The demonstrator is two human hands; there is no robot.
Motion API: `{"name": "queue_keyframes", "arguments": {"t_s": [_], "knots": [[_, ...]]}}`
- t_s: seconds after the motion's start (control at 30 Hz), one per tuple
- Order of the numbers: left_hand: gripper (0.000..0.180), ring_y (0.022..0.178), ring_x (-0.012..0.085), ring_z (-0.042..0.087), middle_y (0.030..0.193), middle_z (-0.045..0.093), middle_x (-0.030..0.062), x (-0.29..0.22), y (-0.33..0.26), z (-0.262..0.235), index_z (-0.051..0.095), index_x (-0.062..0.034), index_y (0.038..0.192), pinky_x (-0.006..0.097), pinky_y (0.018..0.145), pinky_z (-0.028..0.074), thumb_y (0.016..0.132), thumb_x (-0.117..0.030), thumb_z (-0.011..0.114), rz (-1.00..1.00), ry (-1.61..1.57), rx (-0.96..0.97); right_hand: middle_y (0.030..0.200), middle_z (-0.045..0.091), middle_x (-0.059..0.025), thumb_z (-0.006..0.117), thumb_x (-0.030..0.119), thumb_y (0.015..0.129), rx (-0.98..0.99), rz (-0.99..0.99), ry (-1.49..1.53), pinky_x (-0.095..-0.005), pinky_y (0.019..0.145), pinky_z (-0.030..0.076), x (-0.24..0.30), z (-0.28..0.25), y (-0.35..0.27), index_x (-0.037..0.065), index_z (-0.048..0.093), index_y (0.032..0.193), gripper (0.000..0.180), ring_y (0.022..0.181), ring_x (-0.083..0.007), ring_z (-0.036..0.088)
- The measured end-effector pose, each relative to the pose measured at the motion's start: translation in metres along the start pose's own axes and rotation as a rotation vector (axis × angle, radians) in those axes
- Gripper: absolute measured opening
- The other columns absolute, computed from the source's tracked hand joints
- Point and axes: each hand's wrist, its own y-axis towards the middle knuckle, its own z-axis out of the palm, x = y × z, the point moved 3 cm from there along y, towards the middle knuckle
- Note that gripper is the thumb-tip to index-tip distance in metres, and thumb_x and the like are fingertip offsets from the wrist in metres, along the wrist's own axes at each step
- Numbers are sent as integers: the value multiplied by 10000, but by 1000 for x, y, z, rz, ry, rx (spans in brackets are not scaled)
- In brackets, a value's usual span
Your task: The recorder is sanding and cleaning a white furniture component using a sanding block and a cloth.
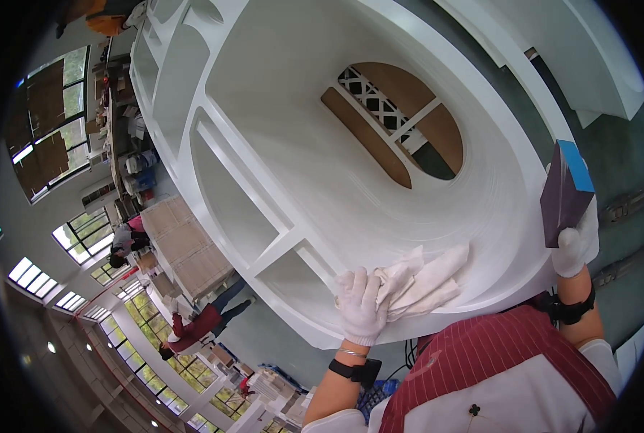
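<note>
A large glossy white shelf-like shell (264, 108) with a curved inner wall and compartments fills the middle. My left hand (360, 307), in a white glove, is at its near edge with fingers curled over a crumpled white cloth (432, 283), which lies against the inner surface. At the right rim, my gloved right hand (573, 249) grips a dark purple block (562, 198) with a blue end, its thumb pressed on the near side. Most of the right hand's fingers are hidden behind the block.
An oval opening (437, 108) in the shell shows brown board and a black lattice. Another white curved piece (589, 50) stands at the far right. A person in dark red (192, 328) bends near a wrapped stack (185, 242) on the left; other people are farther off.
</note>
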Motion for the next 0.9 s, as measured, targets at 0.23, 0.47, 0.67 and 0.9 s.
{"name": "queue_keyframes", "arguments": {"t_s": [0.23, 0.47, 0.67, 0.9], "knots": [[460, 1276, 500, 581, 1434, 557, 306, 120, 170, -37, 586, -19, 1368, 510, 1067, 517, 955, -186, 701, -110, 297, -299, 1587, 478, -202, 718, 796, 831, -48, -37, -40, -395, 1182, 408, 3, 1, 2, -75, 271, 1623, 1258, 1432, -290, 514], [480, 1332, 472, 560, 1441, 504, 285, 177, 331, -93, 544, 18, 1352, 497, 1113, 502, 986, -280, 633, -496, 338, -27, 1565, 504, -186, 740, 772, 832, -42, -48, -7, -387, 1172, 417, 11, 12, 10, -72, 327, 1605, 1216, 1407, -282, 539], [391, 1398, 504, 490, 1615, 352, 348, 187, 310, -89, 635, -23, 1238, 508, 1174, 434, 960, -299, 622, -335, 203, 3, 1461, 582, -132, 752, 643, 903, -21, -87, -87, -372, 1136, 433, 30, 22, 23, -49, 456, 1542, 987, 1324, -224, 571], [437, 1335, 472, 561, 1451, 580, 264, 150, 144, -34, 627, -25, 1341, 484, 1102, 477, 931, -139, 725, 58, -175, -363, 1144, 669, -86, 598, 448, 983, 65, 223, 40, -304, 908, 500, 106, 83, 49, -50, 559, 1447, 682, 1023, -160, 638]]}}
